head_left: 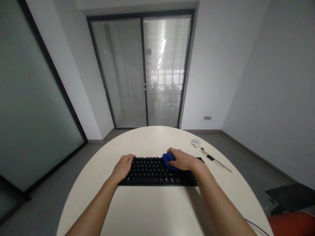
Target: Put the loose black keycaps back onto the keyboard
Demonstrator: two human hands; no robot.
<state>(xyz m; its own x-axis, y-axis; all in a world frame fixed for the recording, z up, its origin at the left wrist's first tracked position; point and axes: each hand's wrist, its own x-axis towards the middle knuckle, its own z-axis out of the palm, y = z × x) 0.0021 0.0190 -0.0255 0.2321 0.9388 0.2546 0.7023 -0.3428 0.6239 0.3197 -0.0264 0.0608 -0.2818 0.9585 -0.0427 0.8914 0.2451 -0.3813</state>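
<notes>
A black keyboard [147,170] lies flat on the round, pale table [147,209], its keys facing up. My left hand [123,166] is closed around the keyboard's left end, the thumb along its upper left corner. Over the right part of the keys, my right hand [180,159] grips a crumpled blue cloth [167,160] that rests against the upper key rows. The right hand and forearm hide part of the keyboard's right end.
A crumpled whitish wad [196,143] sits near the table's right rim, beside a thin stick-like brush [216,160] with a dark band. A dark cable [257,226] runs by the lower right edge. Beyond it stand a black flat surface [290,196] and something red [292,223].
</notes>
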